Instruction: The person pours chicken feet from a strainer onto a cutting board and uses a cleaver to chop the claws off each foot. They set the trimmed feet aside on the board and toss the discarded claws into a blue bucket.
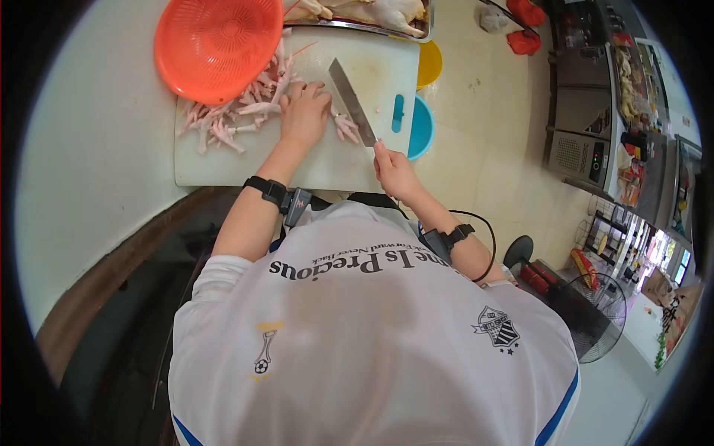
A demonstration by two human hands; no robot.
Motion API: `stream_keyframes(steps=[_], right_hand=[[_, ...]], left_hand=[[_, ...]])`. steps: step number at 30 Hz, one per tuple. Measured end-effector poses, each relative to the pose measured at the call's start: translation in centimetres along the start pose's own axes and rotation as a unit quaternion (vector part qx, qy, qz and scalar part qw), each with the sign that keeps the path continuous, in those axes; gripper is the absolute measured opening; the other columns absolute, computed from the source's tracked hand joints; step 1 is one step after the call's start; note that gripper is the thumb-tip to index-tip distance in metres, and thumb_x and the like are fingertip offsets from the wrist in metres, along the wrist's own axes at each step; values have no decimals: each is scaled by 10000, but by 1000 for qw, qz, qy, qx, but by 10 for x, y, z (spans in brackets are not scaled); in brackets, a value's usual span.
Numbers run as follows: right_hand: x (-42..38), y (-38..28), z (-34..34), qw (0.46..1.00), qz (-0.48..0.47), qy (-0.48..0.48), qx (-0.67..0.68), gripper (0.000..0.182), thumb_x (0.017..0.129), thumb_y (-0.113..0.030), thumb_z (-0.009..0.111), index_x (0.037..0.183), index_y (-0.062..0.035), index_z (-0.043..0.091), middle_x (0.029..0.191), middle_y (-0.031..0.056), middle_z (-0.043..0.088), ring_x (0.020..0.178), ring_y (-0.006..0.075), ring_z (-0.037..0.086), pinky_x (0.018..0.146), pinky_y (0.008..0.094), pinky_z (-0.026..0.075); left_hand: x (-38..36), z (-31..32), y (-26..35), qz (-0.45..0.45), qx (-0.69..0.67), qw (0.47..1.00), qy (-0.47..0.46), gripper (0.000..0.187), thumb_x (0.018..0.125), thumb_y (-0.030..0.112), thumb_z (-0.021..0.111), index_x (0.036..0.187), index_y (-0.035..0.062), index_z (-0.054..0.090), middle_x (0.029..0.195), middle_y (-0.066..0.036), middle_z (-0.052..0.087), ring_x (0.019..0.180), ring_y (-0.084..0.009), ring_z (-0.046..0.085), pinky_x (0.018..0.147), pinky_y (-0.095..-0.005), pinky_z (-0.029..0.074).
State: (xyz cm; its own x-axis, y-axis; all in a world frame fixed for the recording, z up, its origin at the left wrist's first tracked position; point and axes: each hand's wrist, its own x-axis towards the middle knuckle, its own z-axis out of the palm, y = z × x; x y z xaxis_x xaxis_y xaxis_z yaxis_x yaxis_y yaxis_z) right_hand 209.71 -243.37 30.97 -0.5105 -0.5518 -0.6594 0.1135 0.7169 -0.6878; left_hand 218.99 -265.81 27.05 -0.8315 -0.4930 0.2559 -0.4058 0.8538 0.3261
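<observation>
My right hand is closed round the handle of a cleaver, its long blade slanting up and left over the white cutting board. To the left of the blade, my left hand lies on the board with fingers bent. A chicken foot sticks out beside that hand's thumb side, toes toward me, close to the cleaver's edge; the hand covers its other end. More chicken feet are heaped to the left of my left hand, partly under the rim of an orange plastic colander.
A metal tray with whole plucked chickens stands at the board's far edge. Past the right edge, lower down, are a yellow basin and a blue basin. A wall borders the left; a fan stands right.
</observation>
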Motion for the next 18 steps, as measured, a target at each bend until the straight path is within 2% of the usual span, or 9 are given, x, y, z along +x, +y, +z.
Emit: stream_keyframes(steps=[4, 6, 10, 12, 13, 14, 15, 16, 18], right_hand=[[3, -6, -5, 999, -25, 4, 28, 656, 1059, -526, 428, 671, -21, 584, 578, 70, 540, 467, 187, 494, 456, 358, 411], [1, -9, -9, 997, 23, 7, 71, 629, 1059, -540, 423, 690, -46, 549, 565, 40, 503, 425, 163, 455, 406, 330, 373], [-16, 2, -36, 983, 25, -34, 179, 546, 1084, -524, 353, 783, -83, 469, 566, 1, 437, 381, 111, 384, 367, 282, 341], [-26, 12, -47, 979, 22, -48, 195, 545, 1084, -525, 351, 787, -84, 471, 562, 1, 435, 384, 109, 387, 369, 282, 343], [-30, 15, -50, 976, 20, -65, 207, 544, 1084, -527, 349, 792, -85, 474, 559, 1, 434, 387, 106, 390, 370, 281, 344], [-34, 18, -49, 976, 20, -59, 210, 544, 1084, -527, 349, 792, -85, 474, 559, 1, 434, 387, 106, 390, 370, 281, 344], [-37, 20, -48, 977, 34, -88, 190, 563, 1079, -536, 360, 763, -84, 473, 545, -1, 431, 384, 108, 387, 369, 281, 336], [-41, 23, -47, 978, 47, -118, 168, 582, 1074, -545, 372, 734, -84, 472, 530, -3, 429, 380, 109, 384, 367, 282, 327], [-50, 26, -45, 977, 45, -156, 139, 590, 1074, -544, 373, 719, -83, 468, 529, -4, 432, 386, 108, 386, 372, 281, 328]], left_hand=[[-1, -5, -4, 55, -54, 993, -90, 186, 826, 143, 696, 1007, 179, 716, 1209, 29, 630, 1144, -213, 539, 919, -457, 368], [-1, -13, -8, 65, 17, 982, -178, 195, 822, 155, 719, 1016, 166, 706, 1127, 32, 646, 1123, -213, 544, 891, -434, 367], [-20, -30, -19, 95, -14, 978, -185, 154, 822, 160, 719, 975, 151, 709, 1018, 15, 655, 1072, -224, 556, 876, -434, 361], [-36, -43, -23, 36, -67, 989, -125, 126, 820, 160, 728, 939, 119, 712, 951, -37, 670, 1015, -268, 589, 873, -440, 394], [-47, -43, -32, 41, -68, 989, -126, 126, 820, 160, 728, 939, 119, 712, 951, -37, 670, 1015, -268, 589, 873, -440, 394], [-59, -40, -43, 1, -131, 987, -90, 128, 826, 147, 733, 941, 93, 712, 923, -58, 667, 965, -274, 599, 860, -426, 420], [-69, -39, -48, -38, -193, 979, -53, 131, 831, 134, 738, 942, 68, 712, 895, -80, 665, 915, -280, 609, 847, -412, 447], [-75, -46, -46, -34, -195, 979, -55, 131, 831, 134, 738, 942, 68, 712, 895, -80, 665, 915, -280, 609, 847, -412, 447], [-87, -60, -43, -181, -215, 960, -6, 133, 849, 100, 730, 949, 18, 698, 861, -95, 663, 817, -251, 621, 785, -359, 493]])
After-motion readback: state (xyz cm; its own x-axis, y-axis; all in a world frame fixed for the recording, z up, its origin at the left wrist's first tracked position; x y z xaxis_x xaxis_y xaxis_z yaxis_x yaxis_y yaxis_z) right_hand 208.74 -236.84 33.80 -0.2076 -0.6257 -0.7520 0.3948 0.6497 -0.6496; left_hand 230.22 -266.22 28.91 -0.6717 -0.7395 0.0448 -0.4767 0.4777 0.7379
